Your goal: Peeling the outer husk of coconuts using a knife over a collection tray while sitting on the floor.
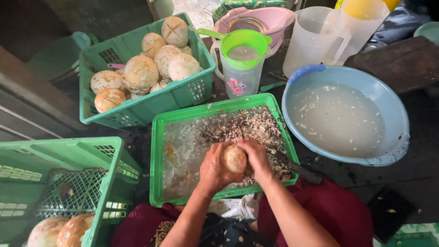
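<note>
A round pale-brown peeled coconut (235,158) is cupped in my left hand (214,169) over a shallow green tray (157,155). My right hand (256,155) presses against the coconut's right side; a dark handle (299,169), perhaps a knife, sticks out to the right beneath that hand, but whether my hand grips it is not clear. Brown and white shavings (249,126) cover the tray's far right part.
A green crate (192,93) of several peeled coconuts stands at the back left. A blue basin (393,110) of cloudy water sits at right. Clear jugs, one with a green funnel (241,50), stand behind. Another green crate (107,183) is at lower left with two coconuts (59,231).
</note>
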